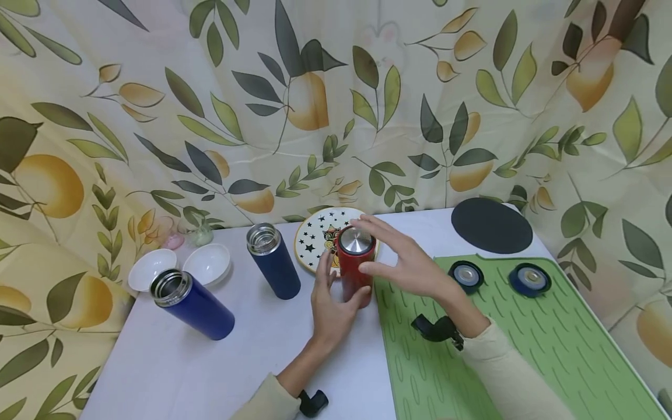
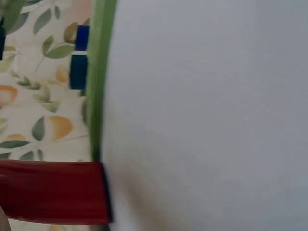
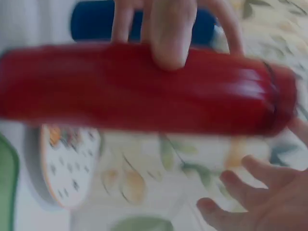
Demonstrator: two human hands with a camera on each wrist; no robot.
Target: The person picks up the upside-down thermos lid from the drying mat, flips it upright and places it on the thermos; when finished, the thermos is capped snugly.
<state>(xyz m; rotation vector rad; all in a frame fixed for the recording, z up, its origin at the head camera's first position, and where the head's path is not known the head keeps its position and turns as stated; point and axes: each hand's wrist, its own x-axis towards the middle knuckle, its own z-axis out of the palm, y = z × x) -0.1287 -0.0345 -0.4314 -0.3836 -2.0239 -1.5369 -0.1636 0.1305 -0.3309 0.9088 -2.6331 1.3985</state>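
Note:
A red thermos (image 1: 355, 256) with a steel-topped lid (image 1: 358, 240) stands upright near the middle of the table. My left hand (image 1: 333, 309) holds its side, with the thumb (image 3: 173, 38) across the front and the other fingers behind. Beside the lid is my right hand (image 1: 406, 262), its fingers spread and loosely bent; whether a fingertip touches the lid I cannot tell. In the left wrist view only the lower part of the red thermos (image 2: 53, 192) shows. Left of it are a dark blue thermos (image 1: 275, 265) and a brighter blue thermos (image 1: 196, 306), both lidless.
Two blue-and-black lids (image 1: 466, 276) (image 1: 530, 279) lie on a green mat (image 1: 446, 373) at the right. Behind it is a black round pad (image 1: 492, 226). A star-patterned plate (image 1: 310, 239) is behind the red thermos. White bowls (image 1: 207, 264) sit at the back left.

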